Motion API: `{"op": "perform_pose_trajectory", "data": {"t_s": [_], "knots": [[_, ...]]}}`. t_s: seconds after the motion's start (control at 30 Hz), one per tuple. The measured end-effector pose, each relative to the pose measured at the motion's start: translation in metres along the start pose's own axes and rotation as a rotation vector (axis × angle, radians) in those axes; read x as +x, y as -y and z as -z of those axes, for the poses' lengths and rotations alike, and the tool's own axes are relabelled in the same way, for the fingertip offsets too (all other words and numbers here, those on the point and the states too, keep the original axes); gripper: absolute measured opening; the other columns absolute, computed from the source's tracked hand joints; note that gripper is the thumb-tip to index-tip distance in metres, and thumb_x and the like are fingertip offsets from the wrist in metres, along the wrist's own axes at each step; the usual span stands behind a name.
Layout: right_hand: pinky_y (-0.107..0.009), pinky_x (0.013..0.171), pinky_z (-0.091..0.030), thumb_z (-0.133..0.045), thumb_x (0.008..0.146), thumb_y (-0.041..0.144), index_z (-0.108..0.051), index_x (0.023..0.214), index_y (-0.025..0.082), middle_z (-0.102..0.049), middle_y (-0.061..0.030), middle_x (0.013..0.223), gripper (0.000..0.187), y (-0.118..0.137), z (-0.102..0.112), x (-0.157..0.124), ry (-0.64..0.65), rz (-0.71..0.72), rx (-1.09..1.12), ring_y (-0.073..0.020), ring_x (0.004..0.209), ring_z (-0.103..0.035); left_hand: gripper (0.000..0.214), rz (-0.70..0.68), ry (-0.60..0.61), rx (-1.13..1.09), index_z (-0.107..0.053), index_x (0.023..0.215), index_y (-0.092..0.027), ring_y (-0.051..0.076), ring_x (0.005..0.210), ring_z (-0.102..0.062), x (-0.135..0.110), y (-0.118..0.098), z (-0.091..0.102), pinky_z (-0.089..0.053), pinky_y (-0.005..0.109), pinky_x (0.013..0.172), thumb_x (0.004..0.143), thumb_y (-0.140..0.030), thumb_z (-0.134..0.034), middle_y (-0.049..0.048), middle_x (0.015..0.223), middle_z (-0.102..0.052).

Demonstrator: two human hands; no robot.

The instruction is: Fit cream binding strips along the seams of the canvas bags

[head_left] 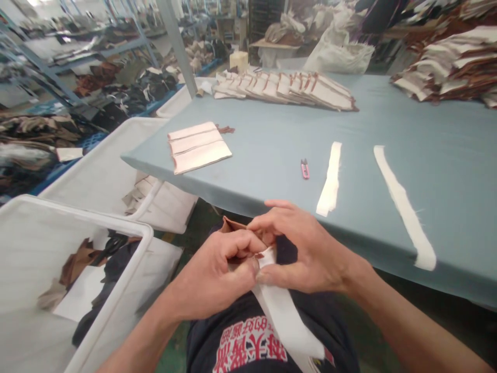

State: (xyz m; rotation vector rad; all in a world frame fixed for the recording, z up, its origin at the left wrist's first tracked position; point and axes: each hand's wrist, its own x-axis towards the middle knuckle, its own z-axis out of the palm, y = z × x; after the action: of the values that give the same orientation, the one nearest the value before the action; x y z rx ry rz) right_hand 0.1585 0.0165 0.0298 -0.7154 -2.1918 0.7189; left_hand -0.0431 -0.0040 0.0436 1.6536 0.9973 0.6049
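Observation:
My left hand (223, 274) pinches the near end of a brown leather-like piece (234, 224), where a long white fabric strip (289, 321) meets it. From the other side my right hand (298, 248) closes on the same spot, thumb on the strip and fingertips on the brown piece. Over my lap the strip hangs down toward the lower right. Both hands are just off the table's front edge. On the table lie a small pair of pink thread snips (305, 169), a short white strip (331, 178) and a longer white strip (406, 207).
A folded pale panel stack (200, 147) sits on the blue-grey table (264, 134) at left. Behind it spreads a row of overlapping pale pieces (287, 85). A tall stack (454, 65) stands back right. White bins (147, 233) with scraps border the table's left side.

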Motion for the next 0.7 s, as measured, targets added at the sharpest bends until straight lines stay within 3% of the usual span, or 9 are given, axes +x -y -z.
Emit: {"op": "perform_pose_trajectory", "data": {"t_s": [0.1, 0.2, 0.37, 0.57, 0.7], "knots": [[-0.031, 0.077, -0.044, -0.074, 0.087, 0.045, -0.060, 0.078, 0.020, -0.051, 0.0068, 0.062, 0.030, 0.000, 0.008, 0.004, 0.129, -0.017, -0.113, -0.0122, 0.059, -0.050, 0.013, 0.021, -0.029, 0.074, -0.063, 0.077, -0.016, 0.010, 0.063, -0.050, -0.007, -0.004, -0.002, -0.036, 0.020, 0.056, 0.080, -0.009, -0.053, -0.0033, 0.071, -0.060], [-0.026, 0.057, -0.027, -0.073, 0.088, 0.039, -0.052, 0.068, 0.019, -0.044, 0.0069, 0.061, 0.035, 0.002, 0.012, 0.004, 0.268, -0.077, -0.110, -0.0097, 0.056, -0.040, 0.014, 0.019, -0.034, 0.083, -0.058, 0.078, -0.018, 0.009, 0.062, -0.053, -0.012, -0.006, -0.004, -0.038, 0.019, 0.056, 0.082, -0.006, -0.052, -0.0055, 0.069, -0.060], [-0.025, 0.056, -0.023, -0.060, 0.092, 0.022, -0.047, 0.067, 0.018, -0.042, 0.0069, 0.062, 0.029, 0.004, 0.011, 0.003, 0.336, -0.188, 0.030, -0.0075, 0.056, -0.038, 0.018, -0.083, -0.072, 0.160, -0.052, 0.083, -0.021, 0.007, 0.059, -0.055, -0.014, -0.003, -0.006, -0.038, 0.018, 0.052, 0.089, -0.004, -0.050, -0.0075, 0.071, -0.061], [-0.021, 0.051, -0.028, -0.058, 0.089, 0.027, -0.054, 0.071, 0.018, -0.044, 0.0065, 0.062, 0.021, 0.002, 0.000, -0.010, 0.268, -0.475, 0.427, -0.0077, 0.056, -0.037, 0.020, -0.584, -0.166, 0.464, -0.052, 0.104, -0.021, 0.013, 0.068, -0.059, -0.012, 0.028, -0.010, -0.048, 0.023, 0.066, 0.093, -0.004, -0.047, -0.0016, 0.079, -0.063], [-0.021, 0.050, -0.028, -0.061, 0.088, 0.034, -0.053, 0.072, 0.018, -0.046, 0.0048, 0.064, 0.025, -0.004, -0.012, -0.025, 0.199, -0.594, 0.585, -0.0085, 0.057, -0.037, 0.024, -0.696, -0.108, 0.496, -0.050, 0.113, -0.020, 0.016, 0.073, -0.063, -0.006, 0.050, -0.013, -0.053, 0.026, 0.069, 0.096, -0.003, -0.043, 0.0024, 0.084, -0.067]]}}
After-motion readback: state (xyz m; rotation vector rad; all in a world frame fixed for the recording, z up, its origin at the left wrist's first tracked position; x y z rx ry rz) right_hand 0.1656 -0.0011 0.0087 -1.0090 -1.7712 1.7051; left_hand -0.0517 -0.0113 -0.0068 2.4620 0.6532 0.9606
